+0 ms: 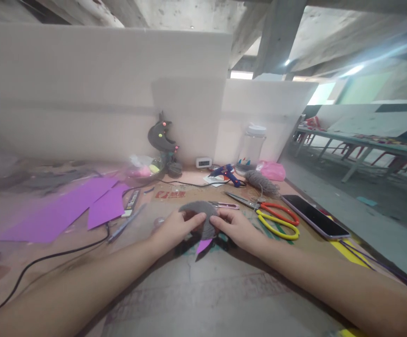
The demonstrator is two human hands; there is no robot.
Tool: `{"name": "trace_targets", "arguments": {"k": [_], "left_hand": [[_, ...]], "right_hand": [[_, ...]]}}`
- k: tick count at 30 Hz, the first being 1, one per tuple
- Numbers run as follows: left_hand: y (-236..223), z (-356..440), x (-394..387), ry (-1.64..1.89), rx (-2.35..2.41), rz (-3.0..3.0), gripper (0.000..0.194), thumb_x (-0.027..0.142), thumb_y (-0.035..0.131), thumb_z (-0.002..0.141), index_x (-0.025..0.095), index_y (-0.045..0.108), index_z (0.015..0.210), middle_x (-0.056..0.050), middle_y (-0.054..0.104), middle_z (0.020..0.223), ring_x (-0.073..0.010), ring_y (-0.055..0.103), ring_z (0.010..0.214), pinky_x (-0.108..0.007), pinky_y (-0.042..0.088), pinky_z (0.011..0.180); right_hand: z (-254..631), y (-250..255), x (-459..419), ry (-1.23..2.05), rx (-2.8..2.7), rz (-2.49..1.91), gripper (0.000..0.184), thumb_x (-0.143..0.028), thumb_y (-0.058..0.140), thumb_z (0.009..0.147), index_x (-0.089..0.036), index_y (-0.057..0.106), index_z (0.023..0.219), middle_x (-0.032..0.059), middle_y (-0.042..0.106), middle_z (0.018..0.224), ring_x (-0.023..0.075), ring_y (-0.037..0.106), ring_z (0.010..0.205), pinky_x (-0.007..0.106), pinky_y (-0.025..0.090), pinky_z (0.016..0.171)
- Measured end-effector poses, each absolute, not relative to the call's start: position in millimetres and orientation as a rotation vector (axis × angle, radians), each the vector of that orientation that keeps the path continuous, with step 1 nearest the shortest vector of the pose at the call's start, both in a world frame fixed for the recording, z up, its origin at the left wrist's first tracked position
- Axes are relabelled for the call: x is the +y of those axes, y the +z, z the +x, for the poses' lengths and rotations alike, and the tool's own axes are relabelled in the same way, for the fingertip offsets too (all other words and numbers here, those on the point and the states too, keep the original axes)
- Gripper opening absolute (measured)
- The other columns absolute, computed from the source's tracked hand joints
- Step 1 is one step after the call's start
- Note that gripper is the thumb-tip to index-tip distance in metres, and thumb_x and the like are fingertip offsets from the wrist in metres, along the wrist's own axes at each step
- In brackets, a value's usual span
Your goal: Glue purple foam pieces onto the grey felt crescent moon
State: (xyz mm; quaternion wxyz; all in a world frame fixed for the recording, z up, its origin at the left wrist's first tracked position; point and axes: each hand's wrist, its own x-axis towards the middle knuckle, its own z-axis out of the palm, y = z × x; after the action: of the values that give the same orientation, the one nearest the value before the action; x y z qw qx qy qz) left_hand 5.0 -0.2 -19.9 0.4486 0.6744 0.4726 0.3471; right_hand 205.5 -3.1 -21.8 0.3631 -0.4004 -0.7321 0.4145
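Both my hands grip a grey yarn-wrapped crescent (pixel 207 229) above the cardboard-covered table. A bare purple paper tip (pixel 203 246) sticks out at its lower end. My left hand (pixel 179 228) holds its left side, thumb pressed on the front. From the right, my right hand (pixel 234 225) pinches it with thumb and fingers. Small snips (pixel 224 205) lie just behind the crescent. Large scissors (pixel 277 217) with one red and one yellow handle rest right of my right hand. Behind them is a skein of grey yarn (pixel 262 181).
Purple paper sheets (pixel 66 210), a pen (pixel 128 222) and a black cable (pixel 48 255) lie left. A phone (pixel 315 216) rests right. At the back stand a finished-looking grey moon ornament (pixel 161 135), a small clock (pixel 203 162), a blue glue gun (pixel 227 174) and a clear bottle (pixel 253 145).
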Motion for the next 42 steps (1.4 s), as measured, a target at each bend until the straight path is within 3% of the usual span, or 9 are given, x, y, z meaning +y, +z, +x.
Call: {"name": "trace_targets", "arguments": {"k": [4, 8, 13, 18, 24, 29, 34, 42], "left_hand": [[-22, 5, -5, 0.747, 1.194, 1.719, 0.048, 0.065, 0.058, 0.079, 0.018, 0.069, 0.087, -0.007, 0.074, 0.090, -0.0238, 0.065, 0.084, -0.031, 0.047, 0.076], [-27, 4, -4, 0.737, 1.339, 1.756, 0.050, 0.066, 0.053, 0.081, 0.019, 0.068, 0.083, -0.006, 0.073, 0.087, -0.0252, 0.065, 0.084, -0.032, 0.046, 0.073], [-24, 6, 0, 0.834, 1.254, 1.795, 0.046, 0.062, 0.054, 0.082, 0.018, 0.060, 0.071, -0.003, 0.065, 0.071, -0.0184, 0.058, 0.069, -0.026, 0.040, 0.060], [-20, 9, -1, 0.869, 1.174, 1.765, 0.039, 0.054, 0.057, 0.081, 0.018, 0.055, 0.066, 0.000, 0.057, 0.064, -0.0149, 0.052, 0.062, -0.025, 0.039, 0.058], [-19, 9, 1, 1.057, 1.116, 1.650, 0.035, 0.050, 0.060, 0.080, 0.018, 0.055, 0.065, 0.002, 0.054, 0.062, -0.0136, 0.051, 0.060, -0.025, 0.039, 0.058], [-17, 8, 3, 1.106, 1.144, 1.600, 0.040, 0.052, 0.062, 0.080, 0.019, 0.052, 0.060, 0.003, 0.051, 0.057, -0.0128, 0.049, 0.056, -0.024, 0.037, 0.053], [-18, 6, 2, 1.129, 1.205, 1.623, 0.041, 0.052, 0.061, 0.081, 0.019, 0.051, 0.059, 0.004, 0.049, 0.054, -0.0117, 0.045, 0.052, -0.024, 0.034, 0.050], [-14, 7, 1, 1.113, 1.192, 1.590, 0.041, 0.051, 0.059, 0.082, 0.019, 0.050, 0.058, 0.004, 0.049, 0.054, -0.0116, 0.047, 0.053, -0.024, 0.035, 0.053]], "right_hand": [[205, -19, -5, 1.006, -1.899, -1.101, 0.039, -0.052, 0.060, 0.084, -0.018, 0.055, 0.065, -0.0010, 0.053, 0.064, 0.0137, 0.049, 0.063, 0.026, 0.039, 0.060], [205, -17, -6, 1.052, -1.893, -1.074, 0.044, -0.058, 0.054, 0.087, -0.018, 0.054, 0.067, -0.0004, 0.052, 0.065, 0.0143, 0.049, 0.063, 0.027, 0.039, 0.061], [205, -18, -5, 1.004, -1.893, -1.084, 0.044, -0.057, 0.054, 0.087, -0.018, 0.052, 0.065, -0.0001, 0.052, 0.065, 0.0142, 0.049, 0.064, 0.026, 0.038, 0.061], [206, -17, -6, 0.980, -1.879, -1.099, 0.043, -0.054, 0.054, 0.089, -0.019, 0.052, 0.065, -0.0011, 0.053, 0.064, 0.0138, 0.050, 0.062, 0.026, 0.039, 0.060], [209, -17, -4, 0.914, -1.895, -0.984, 0.047, -0.055, 0.041, 0.097, -0.018, 0.068, 0.085, 0.0065, 0.069, 0.089, 0.0211, 0.063, 0.088, 0.033, 0.048, 0.082], [209, -15, -3, 0.883, -1.938, -1.002, 0.033, -0.047, 0.052, 0.094, -0.020, 0.072, 0.094, 0.0087, 0.072, 0.103, 0.0238, 0.064, 0.101, 0.038, 0.048, 0.092], [207, -15, -3, 0.764, -2.058, -0.962, 0.018, -0.035, 0.060, 0.089, -0.020, 0.070, 0.084, 0.0051, 0.071, 0.093, 0.0207, 0.064, 0.095, 0.035, 0.047, 0.090], [207, -13, -6, 0.738, -2.161, -1.010, 0.025, -0.032, 0.052, 0.093, -0.018, 0.067, 0.079, 0.0043, 0.068, 0.080, 0.0178, 0.061, 0.080, 0.031, 0.046, 0.077]]}}
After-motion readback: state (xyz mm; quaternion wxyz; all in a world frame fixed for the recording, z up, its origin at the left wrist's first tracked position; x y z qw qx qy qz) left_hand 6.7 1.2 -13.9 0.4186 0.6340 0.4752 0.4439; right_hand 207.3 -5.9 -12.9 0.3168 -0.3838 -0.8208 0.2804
